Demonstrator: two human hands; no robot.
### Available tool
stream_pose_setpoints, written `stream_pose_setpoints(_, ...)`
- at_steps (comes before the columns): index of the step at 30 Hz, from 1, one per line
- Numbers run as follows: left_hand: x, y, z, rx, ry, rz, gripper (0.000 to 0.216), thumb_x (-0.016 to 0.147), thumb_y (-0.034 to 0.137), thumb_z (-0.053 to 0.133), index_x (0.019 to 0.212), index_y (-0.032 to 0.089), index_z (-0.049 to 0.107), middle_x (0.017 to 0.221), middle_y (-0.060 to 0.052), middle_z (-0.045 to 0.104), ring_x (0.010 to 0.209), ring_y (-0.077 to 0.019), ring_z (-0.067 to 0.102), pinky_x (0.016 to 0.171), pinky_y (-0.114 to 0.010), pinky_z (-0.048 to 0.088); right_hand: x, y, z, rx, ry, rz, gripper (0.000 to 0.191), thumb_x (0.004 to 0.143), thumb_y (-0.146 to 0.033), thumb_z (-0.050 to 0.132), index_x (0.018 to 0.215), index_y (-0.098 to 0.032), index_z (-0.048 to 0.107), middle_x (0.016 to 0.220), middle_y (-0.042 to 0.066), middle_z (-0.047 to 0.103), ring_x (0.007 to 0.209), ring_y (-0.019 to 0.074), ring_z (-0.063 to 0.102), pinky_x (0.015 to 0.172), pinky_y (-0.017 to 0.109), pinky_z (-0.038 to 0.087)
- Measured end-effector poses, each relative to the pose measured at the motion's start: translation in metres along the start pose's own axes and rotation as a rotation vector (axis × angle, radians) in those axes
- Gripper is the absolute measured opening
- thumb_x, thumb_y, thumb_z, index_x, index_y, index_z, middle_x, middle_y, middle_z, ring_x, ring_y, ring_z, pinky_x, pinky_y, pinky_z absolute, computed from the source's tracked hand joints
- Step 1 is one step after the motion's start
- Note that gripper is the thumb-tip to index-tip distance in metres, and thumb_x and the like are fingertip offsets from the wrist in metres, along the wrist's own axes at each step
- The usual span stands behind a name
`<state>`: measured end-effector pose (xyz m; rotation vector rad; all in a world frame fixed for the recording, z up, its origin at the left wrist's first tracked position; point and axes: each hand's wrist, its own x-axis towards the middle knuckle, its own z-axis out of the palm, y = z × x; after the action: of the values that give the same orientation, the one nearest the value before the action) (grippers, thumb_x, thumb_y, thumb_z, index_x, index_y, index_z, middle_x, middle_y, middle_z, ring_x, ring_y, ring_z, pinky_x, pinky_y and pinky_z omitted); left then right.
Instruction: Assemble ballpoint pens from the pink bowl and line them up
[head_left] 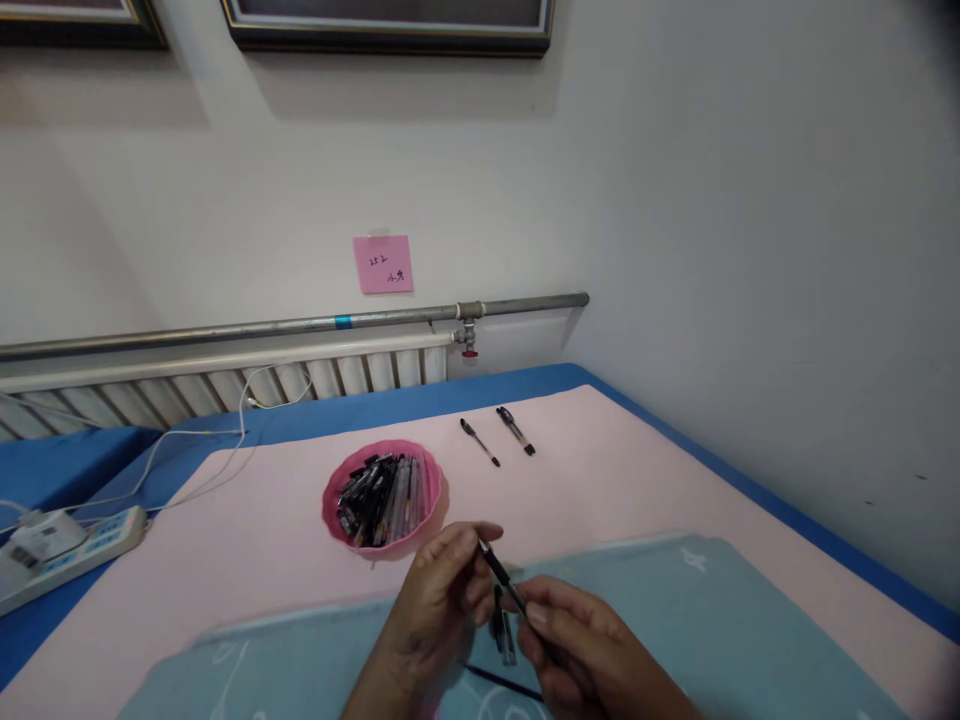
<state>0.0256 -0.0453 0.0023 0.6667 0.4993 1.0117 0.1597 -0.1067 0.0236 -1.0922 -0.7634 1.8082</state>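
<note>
A black pen (504,578) slants between my two hands, its pointed metal end up and to the left. Curled fingers of my left hand (444,585) close around that tip, the thumb pressed against it. My right hand (581,640) grips the lower barrel between thumb and fingers. Beneath the hands, a black pen cap with a clear part (505,640) lies on the blue-green mat (300,665). A thin dark stick-like piece (504,684) rests nearer to me, partly hidden by my right hand.
A pink scalloped bowl (330,500) full of pens and clear barrels stands on the pink sheet (600,480). One thin pen (480,442) and a thicker pen or pair (516,431) lie farther back. A power strip (90,550) with cables sits at left, near a radiator (360,372).
</note>
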Motion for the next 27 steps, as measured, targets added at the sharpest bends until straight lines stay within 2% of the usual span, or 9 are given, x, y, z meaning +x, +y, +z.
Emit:
stream_pose_setpoints(2,0.0002,0.0001,-0.0001,0.020,0.006,0.000,0.025,0.071,0.032,0.068,0.083,0.010,0.066,0.047,0.006,0.043,0.037,-0.0023,0.032,0.037,-0.017,0.026,-0.0012,-0.0005,0.0013,-0.012,-0.008,-0.005,0.029,0.064,-0.041,0.067,0.074,-0.016,0.055,0.052,-0.008,0.049,0.030,-0.0015,0.027,0.031,0.015,0.013)
stream_pose_setpoints(6,0.0023,-0.0002,0.0023,0.054,0.127,0.014,0.023,0.064,0.032,0.073,0.066,0.012,0.062,0.038,0.009,0.035,0.032,-0.0014,0.026,0.033,-0.017,0.020,-0.0016,0.0013,0.0042,-0.142,0.092,-0.079,0.028,0.069,-0.043,0.063,0.076,-0.017,0.054,0.054,-0.007,0.049,0.034,-0.0002,0.031,0.032,0.014,0.014)
stream_pose_setpoints(8,0.0022,0.0004,0.0037,0.038,0.149,0.030,0.025,0.063,0.034,0.074,0.062,0.013,0.060,0.037,0.010,0.033,0.032,-0.0013,0.025,0.033,-0.016,0.018,-0.0006,0.0019,0.0042,-0.154,0.101,-0.070,0.028,0.070,-0.043,0.063,0.078,-0.018,0.054,0.054,-0.008,0.048,0.034,0.0000,0.031,0.032,0.014,0.015)
stream_pose_setpoints(11,0.0001,0.0023,0.0036,0.001,0.070,0.022,0.028,0.069,0.038,0.069,0.079,0.012,0.064,0.046,0.007,0.042,0.035,-0.0021,0.031,0.035,-0.017,0.023,0.0005,0.0007,0.0027,-0.086,0.040,-0.039,0.027,0.067,-0.042,0.064,0.075,-0.018,0.054,0.053,-0.008,0.049,0.031,-0.0001,0.029,0.031,0.015,0.015)
stream_pose_setpoints(13,-0.0011,0.0033,0.0021,0.015,-0.002,-0.006,0.030,0.071,0.035,0.067,0.088,0.011,0.065,0.047,0.007,0.043,0.037,-0.0026,0.034,0.037,-0.017,0.025,0.0001,-0.0001,0.0020,-0.032,0.032,-0.035,0.025,0.067,-0.039,0.063,0.074,-0.017,0.054,0.055,-0.007,0.049,0.031,-0.0006,0.027,0.031,0.015,0.014)
stream_pose_setpoints(15,-0.0010,0.0033,0.0005,0.049,-0.005,-0.017,0.024,0.069,0.030,0.069,0.084,0.011,0.065,0.041,0.008,0.041,0.035,-0.0028,0.033,0.037,-0.018,0.025,-0.0009,0.0005,0.0022,-0.033,0.035,-0.044,0.024,0.068,-0.039,0.063,0.074,-0.017,0.054,0.055,-0.007,0.048,0.032,-0.0007,0.027,0.031,0.015,0.013)
stream_pose_setpoints(20,0.0009,0.0013,0.0003,0.056,0.108,0.011,0.023,0.066,0.032,0.071,0.064,0.015,0.057,0.036,0.009,0.036,0.031,-0.0020,0.027,0.033,-0.017,0.018,-0.0024,0.0056,0.0032,-0.172,0.100,-0.088,0.025,0.072,-0.041,0.061,0.077,-0.018,0.054,0.053,-0.008,0.046,0.034,0.0004,0.029,0.033,0.015,0.014)
stream_pose_setpoints(25,-0.0008,0.0018,0.0004,0.053,0.010,-0.001,0.025,0.073,0.034,0.065,0.086,0.012,0.064,0.044,0.007,0.042,0.036,-0.0033,0.035,0.037,-0.018,0.028,0.0026,0.0077,-0.0019,-0.130,0.049,-0.063,0.027,0.071,-0.043,0.060,0.075,-0.018,0.053,0.054,-0.008,0.046,0.032,0.0002,0.028,0.032,0.016,0.014)
stream_pose_setpoints(27,-0.0005,0.0024,-0.0006,0.072,0.014,0.000,0.022,0.071,0.030,0.067,0.083,0.011,0.065,0.043,0.007,0.043,0.035,-0.0032,0.035,0.037,-0.018,0.028,0.0046,0.0085,-0.0031,-0.155,0.035,-0.079,0.028,0.070,-0.044,0.060,0.075,-0.018,0.053,0.052,-0.009,0.045,0.031,0.0007,0.027,0.032,0.017,0.015)
